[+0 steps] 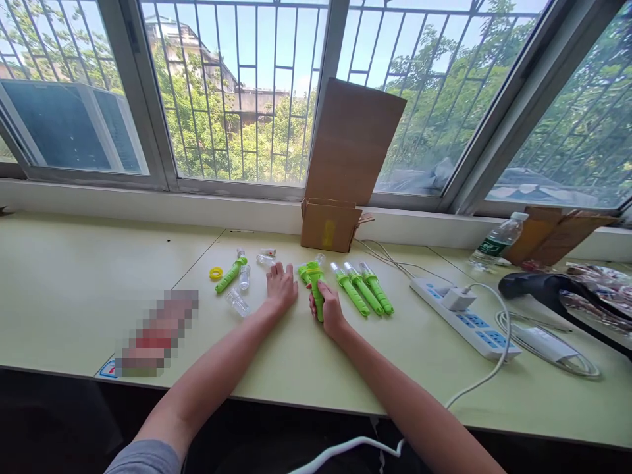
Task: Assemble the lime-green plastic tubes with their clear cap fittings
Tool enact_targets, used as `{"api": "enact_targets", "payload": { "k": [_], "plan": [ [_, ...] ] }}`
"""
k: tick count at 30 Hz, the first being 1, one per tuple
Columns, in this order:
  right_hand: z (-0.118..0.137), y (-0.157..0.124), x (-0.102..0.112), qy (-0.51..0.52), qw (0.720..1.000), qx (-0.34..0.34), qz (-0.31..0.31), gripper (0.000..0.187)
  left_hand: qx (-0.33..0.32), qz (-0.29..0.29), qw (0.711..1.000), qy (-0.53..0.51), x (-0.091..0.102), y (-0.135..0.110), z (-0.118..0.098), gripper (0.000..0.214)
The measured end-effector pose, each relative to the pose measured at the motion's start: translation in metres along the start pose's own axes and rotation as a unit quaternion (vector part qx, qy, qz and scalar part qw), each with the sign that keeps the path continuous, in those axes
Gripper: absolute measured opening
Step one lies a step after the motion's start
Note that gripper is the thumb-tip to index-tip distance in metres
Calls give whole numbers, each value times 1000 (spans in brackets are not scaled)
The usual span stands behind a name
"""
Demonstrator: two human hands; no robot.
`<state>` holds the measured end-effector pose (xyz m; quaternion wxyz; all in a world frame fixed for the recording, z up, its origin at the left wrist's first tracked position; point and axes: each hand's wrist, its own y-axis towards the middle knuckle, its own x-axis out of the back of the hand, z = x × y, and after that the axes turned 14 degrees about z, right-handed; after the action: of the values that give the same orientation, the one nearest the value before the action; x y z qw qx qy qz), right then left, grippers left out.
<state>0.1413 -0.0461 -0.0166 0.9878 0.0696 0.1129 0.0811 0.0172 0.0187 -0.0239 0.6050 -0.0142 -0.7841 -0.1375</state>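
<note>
My right hand (328, 308) is wrapped round a light-green plastic handle (315, 283) with a wide ribbed head, shaped like a small torch. Its head points away from me. Another green piece (303, 270) shows just behind it, partly hidden. My left hand (282, 286) rests palm down on the table, fingers forward and slightly apart, with nothing visible in it. Just past its fingertips lies a clear plastic piece (265, 260). To the left are a green handle with a clear tip (231, 275), clear cups (244, 277) (238, 303) and a yellow ring (216, 273).
Three green handles with clear tips (364, 289) lie right of my right hand. A cardboard box (330, 225) stands open against the window. Farther right are a power strip (464, 319) with cables, a charger (546, 342), a water bottle (498, 242) and a black curved object (538, 286).
</note>
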Motion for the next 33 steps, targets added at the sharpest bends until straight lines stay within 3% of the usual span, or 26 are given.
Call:
{"api": "enact_targets", "payload": {
  "k": [7,18,33],
  "plan": [
    [1,0,1,2,1000,-5,-3,34,37,28,999,-9,-5,2,5,50],
    [-2,1,2,0,1000,-2,0,34,14,38,999,35,1,0,1,38],
    [0,0,1,-5,1000,-4,-2,34,13,43,999,5,4,1,2,27]
  ]
}}
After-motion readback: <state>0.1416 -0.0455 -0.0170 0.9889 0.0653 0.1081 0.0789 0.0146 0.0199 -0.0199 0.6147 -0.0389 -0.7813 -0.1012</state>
